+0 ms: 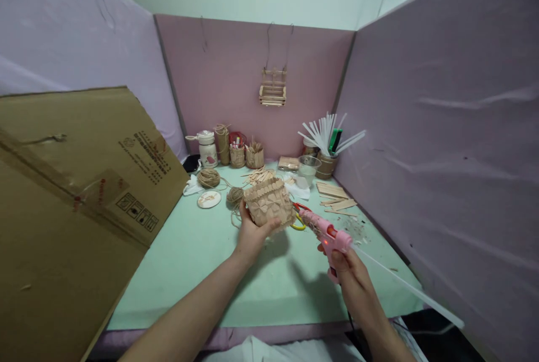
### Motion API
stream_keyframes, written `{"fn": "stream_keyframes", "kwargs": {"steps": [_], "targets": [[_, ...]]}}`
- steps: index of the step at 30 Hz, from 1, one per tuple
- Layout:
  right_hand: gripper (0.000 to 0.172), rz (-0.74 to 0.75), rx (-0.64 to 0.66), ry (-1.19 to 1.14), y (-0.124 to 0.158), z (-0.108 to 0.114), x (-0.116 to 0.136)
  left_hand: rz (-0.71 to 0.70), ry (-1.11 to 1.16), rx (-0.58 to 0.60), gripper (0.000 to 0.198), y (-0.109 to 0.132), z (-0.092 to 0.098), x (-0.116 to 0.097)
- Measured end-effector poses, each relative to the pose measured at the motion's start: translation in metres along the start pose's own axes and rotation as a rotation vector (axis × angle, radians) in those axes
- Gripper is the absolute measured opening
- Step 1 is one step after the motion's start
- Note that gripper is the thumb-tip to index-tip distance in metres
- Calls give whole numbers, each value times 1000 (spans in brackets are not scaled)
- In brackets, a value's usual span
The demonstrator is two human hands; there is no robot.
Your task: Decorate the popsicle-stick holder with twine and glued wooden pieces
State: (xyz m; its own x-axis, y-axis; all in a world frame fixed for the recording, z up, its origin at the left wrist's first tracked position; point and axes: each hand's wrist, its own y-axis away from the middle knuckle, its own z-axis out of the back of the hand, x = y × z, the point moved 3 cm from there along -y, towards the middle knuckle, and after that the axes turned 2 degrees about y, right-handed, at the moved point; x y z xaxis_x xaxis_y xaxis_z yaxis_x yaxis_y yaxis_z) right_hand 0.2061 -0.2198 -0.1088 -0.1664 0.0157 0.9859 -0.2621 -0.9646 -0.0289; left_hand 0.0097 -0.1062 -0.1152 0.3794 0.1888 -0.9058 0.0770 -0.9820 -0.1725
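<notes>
My left hand [253, 234] grips a small box [269, 205] covered in pale wooden pieces, thumb on its near face, raised over the table. In my right hand [349, 266] is a pink hot glue gun [326, 232], its orange light lit and its nozzle pointing at the box's right side. A long white glue stick [412, 289] sticks out of the gun's back. Behind the nozzle lie scissors [300, 224] with red and yellow handles, partly hidden by the box and the gun.
Twine balls [209, 178], a round white disc [209, 199] and loose wooden sticks [259, 175] lie on the green tabletop [189, 272]. Jars, a cup of glue sticks [326, 164] and flat sticks [337, 196] stand or lie farther back. A cardboard sheet [84, 193] leans at left.
</notes>
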Motion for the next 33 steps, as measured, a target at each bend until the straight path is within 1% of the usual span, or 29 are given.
{"fn": "stream_keyframes", "kwargs": {"steps": [2,4,6,8,10,12,14,15,17,19,20,21,23,25,27,29,33], "targets": [[64,106,-19,54,-3,5,1,34,64,-15,93,-2,0,1],[54,251,-78,169,-11,14,0,83,145,-27,88,-4,-1,1],[45,398,-168,364,-23,28,-3,132,210,-34,85,-4,-2,1],[39,504,-262,617,-37,41,-13,173,248,-32,83,-4,-4,-1],[35,517,-308,902,-49,52,-28,208,269,-25,84,-3,-5,-2],[30,463,-315,1130,-56,60,-45,241,278,-19,84,-2,-5,-2],[26,420,-292,1257,-58,66,-56,263,282,-18,84,-1,-6,-2],[26,417,-276,1286,-58,68,-57,269,285,-14,84,-1,-6,-2],[31,448,-278,1284,-55,69,-49,277,291,3,84,0,-7,-2],[38,542,-296,1178,-50,65,-26,291,289,31,85,1,-8,-2],[39,608,-290,1080,-48,61,-11,297,285,51,85,2,-9,-1],[36,689,-268,956,-45,54,5,303,281,73,85,3,-9,-1],[31,801,-166,736,-41,37,33,321,276,127,85,4,-11,0],[29,865,-125,645,-40,18,53,340,272,172,86,6,-12,2],[29,901,-113,639,-41,3,62,354,271,198,87,8,-12,4],[29,919,-105,674,-43,-7,62,354,280,208,90,9,-13,4],[27,940,-94,744,-45,-12,55,356,296,223,95,10,-13,5]]}}
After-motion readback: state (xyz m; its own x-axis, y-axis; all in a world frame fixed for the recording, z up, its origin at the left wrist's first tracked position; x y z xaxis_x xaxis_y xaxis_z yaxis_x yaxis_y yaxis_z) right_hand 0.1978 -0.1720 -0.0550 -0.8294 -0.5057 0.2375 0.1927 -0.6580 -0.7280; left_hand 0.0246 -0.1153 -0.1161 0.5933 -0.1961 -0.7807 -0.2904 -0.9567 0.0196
